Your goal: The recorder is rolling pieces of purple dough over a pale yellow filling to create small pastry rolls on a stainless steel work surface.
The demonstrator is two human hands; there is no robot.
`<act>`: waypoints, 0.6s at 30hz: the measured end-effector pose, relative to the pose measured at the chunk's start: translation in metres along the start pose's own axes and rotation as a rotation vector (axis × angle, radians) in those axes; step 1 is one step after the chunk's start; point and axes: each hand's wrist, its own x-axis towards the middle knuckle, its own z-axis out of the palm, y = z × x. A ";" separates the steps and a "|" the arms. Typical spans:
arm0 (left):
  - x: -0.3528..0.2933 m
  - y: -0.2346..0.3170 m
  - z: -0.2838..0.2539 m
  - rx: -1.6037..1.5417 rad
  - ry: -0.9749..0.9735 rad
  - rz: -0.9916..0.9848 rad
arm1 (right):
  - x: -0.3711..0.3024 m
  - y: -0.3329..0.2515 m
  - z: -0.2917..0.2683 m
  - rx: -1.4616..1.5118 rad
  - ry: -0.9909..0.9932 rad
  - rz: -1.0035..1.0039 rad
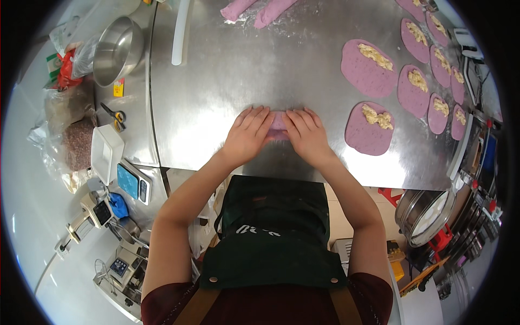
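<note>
A piece of purple dough (278, 123), partly rolled up, lies on the steel table near its front edge. My left hand (245, 136) covers its left end and my right hand (310, 137) its right end, fingers curled over the top. Only a short stretch of dough shows between them; its underside and any filling are hidden. To the right lies a flat purple dough piece (369, 138) with lumpy yellow filling (377, 117) across its upper part. Several similar topped pieces spread behind and beside it. Two purple dough rolls (275, 13) rest at the far edge among flour.
A white rod (181, 33) lies at the far left of the table. Beyond the table's seam are a steel bowl (111, 69), scissors (115, 116), a white tray (103, 157) and a scale (130, 181). A round metal sieve (407, 218) stands below the right corner.
</note>
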 end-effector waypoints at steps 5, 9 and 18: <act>0.015 -0.001 -0.009 -0.030 0.004 -0.046 | 0.025 -0.008 -0.015 0.193 0.037 0.186; 0.019 -0.004 -0.004 -0.135 -0.016 -0.007 | 0.022 -0.004 -0.013 0.239 -0.062 0.144; 0.007 0.002 -0.010 -0.055 -0.010 0.073 | -0.002 -0.003 -0.010 0.214 0.072 0.030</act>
